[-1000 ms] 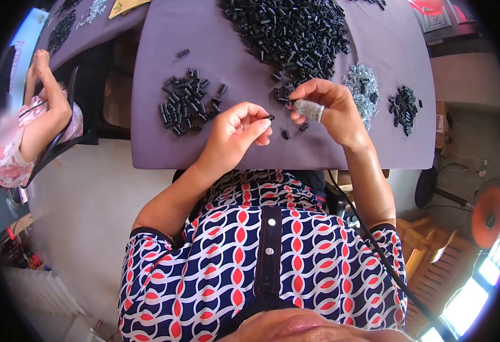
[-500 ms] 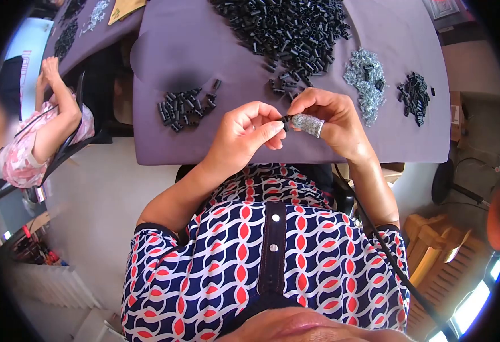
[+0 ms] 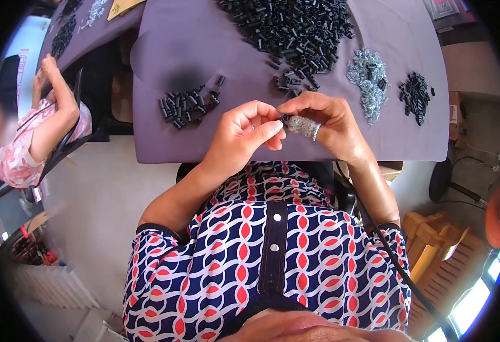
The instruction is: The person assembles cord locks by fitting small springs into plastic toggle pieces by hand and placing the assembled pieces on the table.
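Observation:
Over the near part of the table, my left hand [image 3: 245, 128] pinches a small black tube-shaped piece [image 3: 285, 118] between thumb and fingers. My right hand [image 3: 332, 122] closes on the same piece from the other side, its index finger arched over it. A silvery wrap [image 3: 304, 127] covers the right thumb. Fingertips hide most of the piece, so its exact shape cannot be made out. Left of my hands lies a small group of black tubes [image 3: 187, 105]. Beyond them spreads a large heap of black tubes [image 3: 295, 34].
Right of the heap lie a pile of small shiny clear or metallic pieces [image 3: 369, 85] and a smaller pile of black parts [image 3: 415, 97]. The purple-grey cloth [image 3: 233, 74] covers the table. Another person [image 3: 39, 128] sits at the left by a second table. A dark cable [image 3: 375, 228] runs past my right arm.
My right fingers have shifted slightly left and closer to my left fingertips around the black piece. The left hand keeps its pinch. The view has moved a little.

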Available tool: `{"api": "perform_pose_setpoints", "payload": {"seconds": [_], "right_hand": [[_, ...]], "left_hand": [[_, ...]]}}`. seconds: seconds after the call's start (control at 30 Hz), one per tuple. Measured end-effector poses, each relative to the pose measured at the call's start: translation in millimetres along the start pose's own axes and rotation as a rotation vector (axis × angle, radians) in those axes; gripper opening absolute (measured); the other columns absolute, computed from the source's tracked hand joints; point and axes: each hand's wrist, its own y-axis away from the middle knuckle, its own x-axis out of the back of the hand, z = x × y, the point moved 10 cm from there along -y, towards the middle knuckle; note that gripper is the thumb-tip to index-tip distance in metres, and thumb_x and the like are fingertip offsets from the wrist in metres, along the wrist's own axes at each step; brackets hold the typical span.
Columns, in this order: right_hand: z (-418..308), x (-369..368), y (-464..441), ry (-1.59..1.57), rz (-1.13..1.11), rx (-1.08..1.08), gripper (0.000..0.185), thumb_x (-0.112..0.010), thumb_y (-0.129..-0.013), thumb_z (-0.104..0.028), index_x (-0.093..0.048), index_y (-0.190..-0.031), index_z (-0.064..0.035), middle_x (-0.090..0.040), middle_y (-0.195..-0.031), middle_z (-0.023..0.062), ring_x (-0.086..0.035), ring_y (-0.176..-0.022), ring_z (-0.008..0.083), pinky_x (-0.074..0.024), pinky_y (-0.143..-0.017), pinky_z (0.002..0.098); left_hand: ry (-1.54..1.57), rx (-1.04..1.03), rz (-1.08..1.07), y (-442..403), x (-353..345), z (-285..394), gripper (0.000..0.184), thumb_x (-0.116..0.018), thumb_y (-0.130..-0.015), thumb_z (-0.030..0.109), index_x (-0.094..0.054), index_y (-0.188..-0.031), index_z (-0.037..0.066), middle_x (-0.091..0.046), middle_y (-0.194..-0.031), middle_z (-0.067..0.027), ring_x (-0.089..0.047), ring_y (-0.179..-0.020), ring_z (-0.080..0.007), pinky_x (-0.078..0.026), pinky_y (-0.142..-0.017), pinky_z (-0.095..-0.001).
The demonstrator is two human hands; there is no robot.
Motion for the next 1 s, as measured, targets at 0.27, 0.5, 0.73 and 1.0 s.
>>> {"api": "perform_pose_setpoints", "payload": {"seconds": [0.27, 0.5, 0.73, 1.0], "right_hand": [[7.6, -8.8, 2.2, -0.132, -0.058, -0.021, 0.015, -0.068, -0.092, 0.003, -0.065, -0.107, 0.0037, -0.067, -0.103, 0.0088, -0.067, -0.094, 0.0141, -0.0546, -0.084, 0.0282], [11.6, -9.0, 3.1, -0.193, -0.071, 0.031, 0.016, -0.068, -0.092, 0.002, -0.065, -0.107, 0.0034, -0.066, -0.103, 0.0088, -0.068, -0.092, 0.0151, -0.0544, -0.084, 0.0279], [9.2, -2.5, 11.7, -0.101, 0.009, 0.032, 0.018, -0.065, -0.093, 0.004, -0.063, -0.111, 0.0041, -0.069, -0.100, 0.0071, -0.068, -0.093, 0.0153, -0.0541, -0.087, 0.0290], [-4.0, 15.2, 14.3, 0.007, 0.120, 0.219, 0.015, -0.068, -0.093, -0.002, -0.065, -0.108, 0.0002, -0.067, -0.095, 0.0028, -0.066, -0.085, 0.0113, -0.0547, -0.075, 0.0253]], "left_hand": [[0.007, -0.032, -0.005, 8.8, 2.4, 8.4, 0.015, -0.062, -0.099, 0.010, -0.061, -0.109, -0.001, -0.069, -0.088, -0.0073, -0.066, -0.074, -0.0126, -0.055, -0.071, -0.0265], [0.000, -0.030, 0.001, 9.4, -1.7, 7.2, 0.014, -0.062, -0.099, 0.010, -0.061, -0.108, -0.001, -0.069, -0.088, -0.0072, -0.066, -0.073, -0.0123, -0.054, -0.071, -0.0263], [-0.021, -0.025, 0.000, 7.3, -3.1, 2.9, 0.014, -0.062, -0.099, 0.010, -0.062, -0.108, -0.001, -0.069, -0.088, -0.0074, -0.066, -0.073, -0.0124, -0.054, -0.070, -0.0264], [-0.058, 0.043, -0.003, 4.1, -8.6, -4.3, 0.014, -0.063, -0.098, 0.010, -0.062, -0.107, -0.001, -0.069, -0.089, -0.0072, -0.066, -0.074, -0.0125, -0.055, -0.070, -0.0265]]}}
